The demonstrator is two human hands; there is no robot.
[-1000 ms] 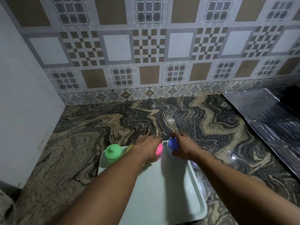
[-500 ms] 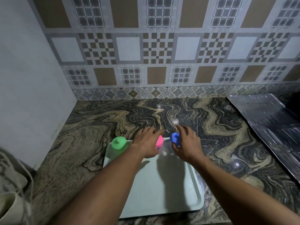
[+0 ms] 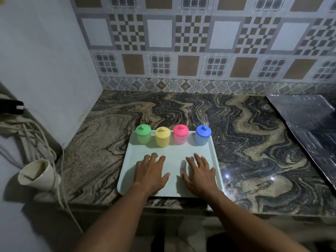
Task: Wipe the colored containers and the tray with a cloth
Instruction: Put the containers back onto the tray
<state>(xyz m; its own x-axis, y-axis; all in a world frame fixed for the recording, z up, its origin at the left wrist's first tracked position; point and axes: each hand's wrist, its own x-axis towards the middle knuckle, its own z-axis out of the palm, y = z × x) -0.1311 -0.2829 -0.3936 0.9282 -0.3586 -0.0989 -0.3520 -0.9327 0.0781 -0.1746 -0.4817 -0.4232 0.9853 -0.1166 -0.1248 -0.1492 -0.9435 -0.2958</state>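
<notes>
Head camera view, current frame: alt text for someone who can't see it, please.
A person's left hand and right hand are spread open, palms down, over a pale tray on a marbled stone counter. Along the tray's far edge stand, left to right, a green container, yellow container, pink container and blue container, all lidded.

My left grip (image 3: 151,171) and right grip (image 3: 200,172) are bare. Both forearms, at 7 and 5 o'clock, are bare too, slim and uncovered as far down as I can see.
</notes>
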